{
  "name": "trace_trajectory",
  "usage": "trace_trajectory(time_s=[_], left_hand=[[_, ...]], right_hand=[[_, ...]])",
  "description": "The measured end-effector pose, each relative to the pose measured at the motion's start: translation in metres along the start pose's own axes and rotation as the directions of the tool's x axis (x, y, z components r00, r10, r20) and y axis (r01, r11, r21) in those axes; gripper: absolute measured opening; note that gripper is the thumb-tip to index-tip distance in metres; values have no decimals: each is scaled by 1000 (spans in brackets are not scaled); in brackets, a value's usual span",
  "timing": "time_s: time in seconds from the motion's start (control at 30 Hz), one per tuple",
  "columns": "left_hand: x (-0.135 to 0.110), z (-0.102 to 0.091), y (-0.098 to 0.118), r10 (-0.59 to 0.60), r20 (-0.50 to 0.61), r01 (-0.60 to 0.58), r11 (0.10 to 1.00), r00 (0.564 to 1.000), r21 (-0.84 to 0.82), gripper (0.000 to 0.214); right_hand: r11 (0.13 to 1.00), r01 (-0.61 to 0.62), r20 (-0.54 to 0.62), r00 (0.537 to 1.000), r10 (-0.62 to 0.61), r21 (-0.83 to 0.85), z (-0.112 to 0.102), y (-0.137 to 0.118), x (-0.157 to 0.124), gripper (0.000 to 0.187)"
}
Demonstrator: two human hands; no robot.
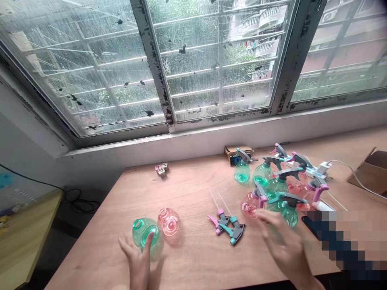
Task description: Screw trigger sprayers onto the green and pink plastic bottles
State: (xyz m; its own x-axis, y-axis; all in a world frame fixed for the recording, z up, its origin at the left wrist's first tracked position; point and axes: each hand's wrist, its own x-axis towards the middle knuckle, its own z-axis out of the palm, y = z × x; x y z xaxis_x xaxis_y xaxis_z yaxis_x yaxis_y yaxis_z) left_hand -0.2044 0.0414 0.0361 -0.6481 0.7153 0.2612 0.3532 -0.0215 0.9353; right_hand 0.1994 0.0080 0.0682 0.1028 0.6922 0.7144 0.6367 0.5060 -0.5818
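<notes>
My left hand point(137, 253) is at the near side of a green transparent bottle point(139, 231) without a top. Its thumb and fingers are spread, with the thumb overlapping the bottle in view; I cannot tell whether it touches. Beside that bottle is a pink transparent bottle point(168, 221), also topless. My right hand point(282, 243) has its fingers loosely stretched toward the base of a pink spray bottle point(249, 204); contact is unclear. Between my hands lie a pink-and-grey spray head point(222, 221) and a green-and-grey spray head point(234, 231), both with thin tubes.
Several assembled green and pink spray bottles point(277, 187) crowd the right side. Behind them are a small cardboard box point(231, 151) and a white power strip point(317, 171) with cables. Small blocks point(161, 172) sit near the back edge. An open brown box point(371, 171) stands far right.
</notes>
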Motion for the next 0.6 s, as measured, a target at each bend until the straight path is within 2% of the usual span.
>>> trace_trajectory(time_s=[0.03,0.07,0.1,0.13,0.17,0.2,0.23,0.27,0.33,0.4,0.43,0.47,0.5,0.53,0.57,0.6], left_hand=[[-6,6,5,34,-65,-34,999,997,12,111],[-15,12,11,90,-144,-87,996,986,27,105],[-27,20,17,228,-242,-229,973,943,26,93],[-43,29,22,330,-280,-344,939,902,0,78],[-61,39,27,356,-252,-374,927,900,-29,62],[-82,51,30,370,-169,-383,922,914,-54,49],[-103,64,32,398,-14,-398,915,917,-74,39],[-124,79,33,429,143,-417,903,892,-106,38],[-161,109,36,461,418,-434,886,783,-163,47],[-182,138,39,477,605,-472,863,637,-184,75],[-186,150,43,483,643,-511,844,594,-162,96],[-186,159,47,494,658,-552,822,569,-140,115],[-183,165,52,499,652,-574,810,571,-117,126],[-177,167,58,508,638,-586,803,579,-107,131],[-169,166,65,512,615,-581,807,600,-106,127],[-161,163,72,513,592,-563,818,622,-117,115]], right_hand=[[989,-97,-150,985,79,-114,-8,-2,8,21],[955,-210,-220,962,163,-211,-14,0,15,26],[913,-294,-218,947,237,-283,-18,3,22,33],[868,-350,-186,935,302,-353,-19,9,27,40],[830,-371,-143,928,343,-416,-19,16,32,46],[803,-370,-107,925,364,-468,-16,22,36,49],[784,-361,-84,925,371,-506,-12,27,39,50],[780,-347,-70,928,366,-521,-7,29,42,50],[824,-328,-63,939,339,-461,2,23,45,49],[883,-337,-108,942,319,-326,4,6,43,46],[902,-354,-133,934,330,-248,1,-6,40,44],[905,-384,-144,921,361,-183,-3,-16,36,41],[899,-422,-131,904,407,-120,-9,-26,30,40],[890,-452,-98,890,445,-55,-16,-32,24,39],[881,-473,-72,880,470,-24,-24,-36,17,37],[881,-472,-32,882,471,-27,-30,-36,10,34]])
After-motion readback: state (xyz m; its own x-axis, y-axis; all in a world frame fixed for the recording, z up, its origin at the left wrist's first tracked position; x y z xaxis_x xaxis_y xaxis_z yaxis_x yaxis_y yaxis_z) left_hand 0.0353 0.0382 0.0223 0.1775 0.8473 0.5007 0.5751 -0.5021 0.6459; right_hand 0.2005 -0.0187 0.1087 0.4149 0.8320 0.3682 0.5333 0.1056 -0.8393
